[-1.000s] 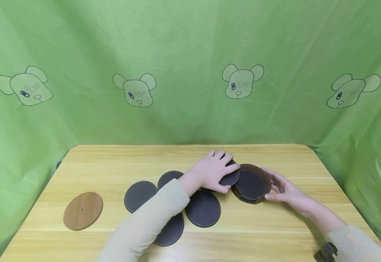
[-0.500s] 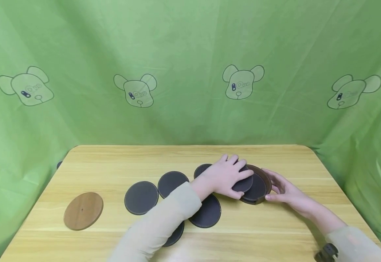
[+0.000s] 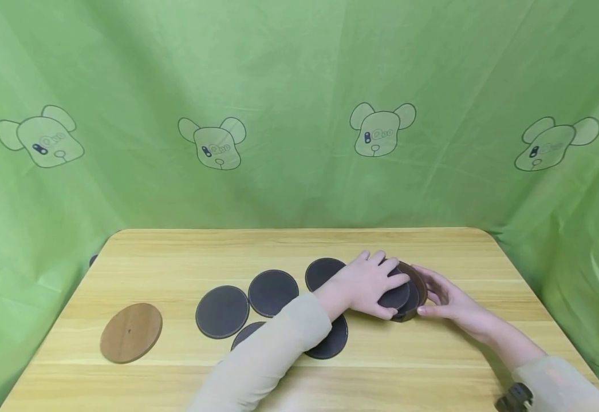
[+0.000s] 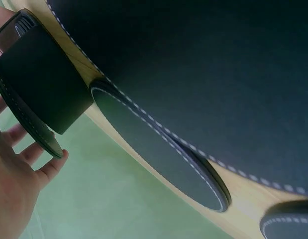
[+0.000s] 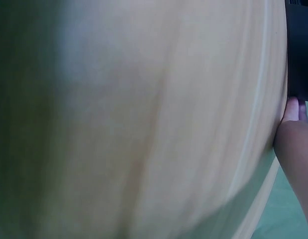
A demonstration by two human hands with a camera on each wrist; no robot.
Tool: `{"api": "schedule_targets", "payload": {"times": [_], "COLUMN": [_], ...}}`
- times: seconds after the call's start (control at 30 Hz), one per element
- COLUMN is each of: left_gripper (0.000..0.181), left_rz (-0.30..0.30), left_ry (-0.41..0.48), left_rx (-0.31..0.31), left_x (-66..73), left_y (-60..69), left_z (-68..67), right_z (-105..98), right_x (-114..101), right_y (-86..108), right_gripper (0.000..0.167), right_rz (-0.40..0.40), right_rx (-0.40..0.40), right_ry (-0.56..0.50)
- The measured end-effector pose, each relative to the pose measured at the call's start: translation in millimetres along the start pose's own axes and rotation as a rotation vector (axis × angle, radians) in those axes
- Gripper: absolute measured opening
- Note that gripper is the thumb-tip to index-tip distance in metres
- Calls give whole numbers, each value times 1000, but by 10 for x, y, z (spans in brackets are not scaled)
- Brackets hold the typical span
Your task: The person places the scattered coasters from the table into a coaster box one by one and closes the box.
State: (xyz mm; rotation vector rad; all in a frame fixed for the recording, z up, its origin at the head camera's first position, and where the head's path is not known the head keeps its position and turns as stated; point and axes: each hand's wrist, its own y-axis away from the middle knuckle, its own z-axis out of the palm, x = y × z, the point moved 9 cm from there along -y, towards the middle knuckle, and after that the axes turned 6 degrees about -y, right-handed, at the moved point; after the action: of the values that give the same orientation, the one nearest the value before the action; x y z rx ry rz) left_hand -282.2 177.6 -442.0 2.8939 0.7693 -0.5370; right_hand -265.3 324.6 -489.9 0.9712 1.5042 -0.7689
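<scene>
Coaster well apart from wooden disc

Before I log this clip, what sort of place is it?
Probably a makeshift recording booth: green cloth hangs around three sides of a table, with black discs set out on it.

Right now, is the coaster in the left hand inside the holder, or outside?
Not fully inside. In the left wrist view, the left hand holds the coaster with its edge projecting past the holder.
</scene>
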Motion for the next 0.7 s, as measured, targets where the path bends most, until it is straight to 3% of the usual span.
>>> {"api": "schedule_targets", "payload": {"times": [0.7], "left_gripper": [69], "left_rz": [-4], "left_ry": [-1], "left_rx": [13], "left_x": [98], "left_y": [-176], "left_z": [-34], "right_z": [16], "right_x": [-17], "right_y": [6], "right_gripper": [87], "right_rz": [6], "right_rx": [-13], "right_ry": [3]}}
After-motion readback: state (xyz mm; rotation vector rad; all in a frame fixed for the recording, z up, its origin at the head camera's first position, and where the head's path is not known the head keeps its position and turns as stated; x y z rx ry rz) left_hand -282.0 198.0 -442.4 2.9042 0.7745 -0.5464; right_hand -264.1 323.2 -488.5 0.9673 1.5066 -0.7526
